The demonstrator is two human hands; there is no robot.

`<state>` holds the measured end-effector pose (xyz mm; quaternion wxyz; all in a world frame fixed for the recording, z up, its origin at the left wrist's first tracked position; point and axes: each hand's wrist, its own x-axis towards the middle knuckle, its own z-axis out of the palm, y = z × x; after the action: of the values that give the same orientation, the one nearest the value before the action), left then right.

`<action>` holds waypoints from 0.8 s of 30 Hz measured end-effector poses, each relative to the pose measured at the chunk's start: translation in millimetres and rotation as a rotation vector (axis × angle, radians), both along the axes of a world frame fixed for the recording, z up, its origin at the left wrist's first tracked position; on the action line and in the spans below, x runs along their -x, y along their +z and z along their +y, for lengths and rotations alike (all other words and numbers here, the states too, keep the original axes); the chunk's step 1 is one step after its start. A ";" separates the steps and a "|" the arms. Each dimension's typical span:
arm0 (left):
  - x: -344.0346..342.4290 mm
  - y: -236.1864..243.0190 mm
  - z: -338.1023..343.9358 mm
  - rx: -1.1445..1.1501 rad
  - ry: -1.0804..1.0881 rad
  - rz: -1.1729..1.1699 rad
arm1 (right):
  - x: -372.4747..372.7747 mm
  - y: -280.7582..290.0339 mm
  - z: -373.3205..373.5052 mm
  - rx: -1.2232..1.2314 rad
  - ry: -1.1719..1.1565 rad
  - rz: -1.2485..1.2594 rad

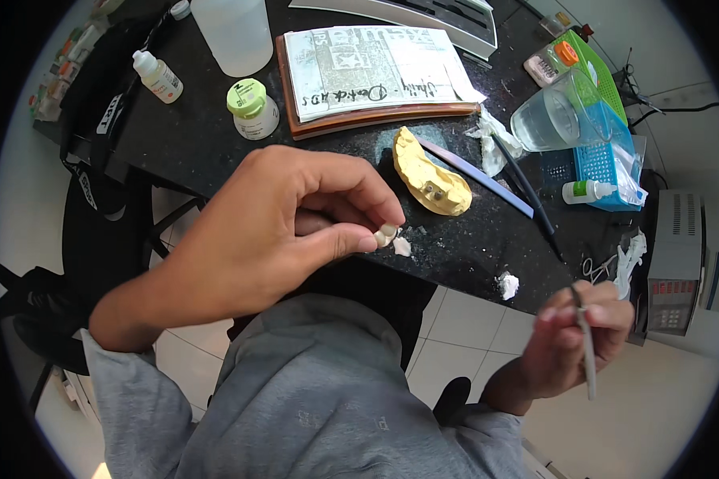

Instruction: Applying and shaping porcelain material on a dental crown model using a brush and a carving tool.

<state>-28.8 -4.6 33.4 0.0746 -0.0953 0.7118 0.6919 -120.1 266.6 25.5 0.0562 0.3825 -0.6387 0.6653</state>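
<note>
My left hand (276,231) is over the near edge of the black bench. Between its thumb and forefinger it pinches a small off-white dental crown piece (386,233). At the lower right, my right hand (571,339) is closed round a slender grey hand instrument (588,355), its dark end pointing up; its exact kind is unclear. Beyond the left fingertips lies a yellow plaster dental cast (433,180) with two dark metallic spots. A small whitish scrap (403,247) rests just under the crown piece, and a white powdery lump (508,285) sits nearer the right hand.
A wood-framed pad of papers (367,72) lies at the back, beside a green-lidded jar (252,108) and a dropper bottle (158,77). On the right are a tilted-looking glass of water (547,120), a blue basket (607,172), a dark pointed tool (527,191) and scissor-like tools (597,269).
</note>
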 end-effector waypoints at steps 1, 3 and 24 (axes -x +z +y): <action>0.7 1.4 -6.1 0.059 -0.040 0.020 | 1.3 -5.7 -4.8 -0.095 0.108 0.035; 5.9 3.0 -16.5 0.024 -0.075 -0.008 | -3.7 -14.7 -27.2 -0.002 0.277 -0.072; 18.2 -2.9 -33.0 -0.026 -0.265 -0.025 | 3.3 -24.9 -77.7 -0.169 0.248 0.152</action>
<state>-47.0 -37.7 30.5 0.1756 -0.0081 0.7082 0.6838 -123.4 188.8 0.6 -0.0107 0.5111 -0.6341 0.5802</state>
